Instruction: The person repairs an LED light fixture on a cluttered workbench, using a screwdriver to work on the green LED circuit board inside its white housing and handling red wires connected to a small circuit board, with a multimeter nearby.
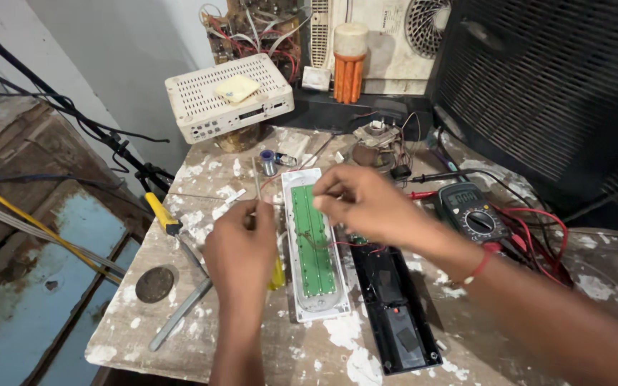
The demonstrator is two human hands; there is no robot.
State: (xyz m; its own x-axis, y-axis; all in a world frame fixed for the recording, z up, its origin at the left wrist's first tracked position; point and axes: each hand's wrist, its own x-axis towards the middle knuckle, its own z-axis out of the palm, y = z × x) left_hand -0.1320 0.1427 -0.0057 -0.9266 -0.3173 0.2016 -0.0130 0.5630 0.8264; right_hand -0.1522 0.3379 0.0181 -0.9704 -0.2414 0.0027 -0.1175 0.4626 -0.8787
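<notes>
- Left hand (241,246) pinches a thin solder wire (256,179), upright, at 9 o'clock of the green LED board (313,239).
- Right hand (359,204) hovers over the board's top, fingertips pinched; what they grip I cannot tell.
- Multimeter (472,211) at 3 o'clock.

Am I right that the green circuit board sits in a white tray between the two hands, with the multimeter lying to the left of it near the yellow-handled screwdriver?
Not quite: the multimeter lies to the right of the green circuit board, beyond the right hand, away from the yellow-handled screwdriver. The head view shows it. The rest holds: the board sits in the white tray between the right hand and the left hand.
</notes>
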